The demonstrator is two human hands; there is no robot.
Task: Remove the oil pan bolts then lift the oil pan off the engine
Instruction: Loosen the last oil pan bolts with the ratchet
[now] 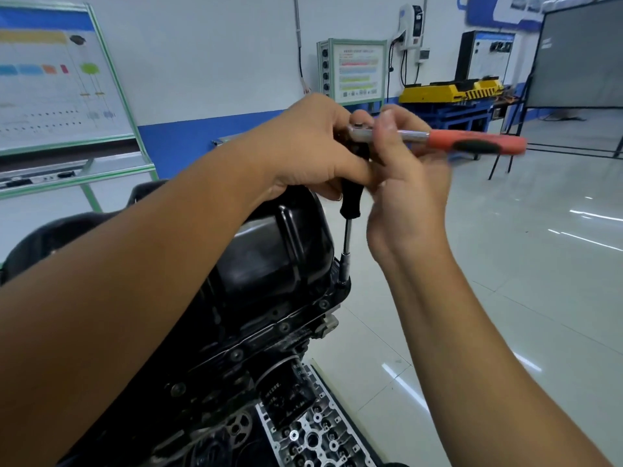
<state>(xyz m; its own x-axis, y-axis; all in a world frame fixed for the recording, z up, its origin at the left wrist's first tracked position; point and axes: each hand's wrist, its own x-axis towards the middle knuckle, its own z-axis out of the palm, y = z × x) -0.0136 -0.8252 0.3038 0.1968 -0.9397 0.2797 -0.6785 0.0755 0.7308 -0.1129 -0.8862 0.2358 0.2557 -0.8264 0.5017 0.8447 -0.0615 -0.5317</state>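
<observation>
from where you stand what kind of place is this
Probably an automotive training workshop. A black engine with its black metal oil pan facing up is being worked on, green-framed wiring-diagram teaching boards stand along the wall, and a yellow equipment rig sits on a blue bench across the glossy tiled floor.

Glossy black metal oil pan (276, 251), bright steel ratchet (404, 134) with orange plastic grip, shiny tiled floor (505, 264).

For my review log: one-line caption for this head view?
Both hands, left hand and right hand, steady a ratchet with a long extension on a bolt at the oil pan rim.
</observation>
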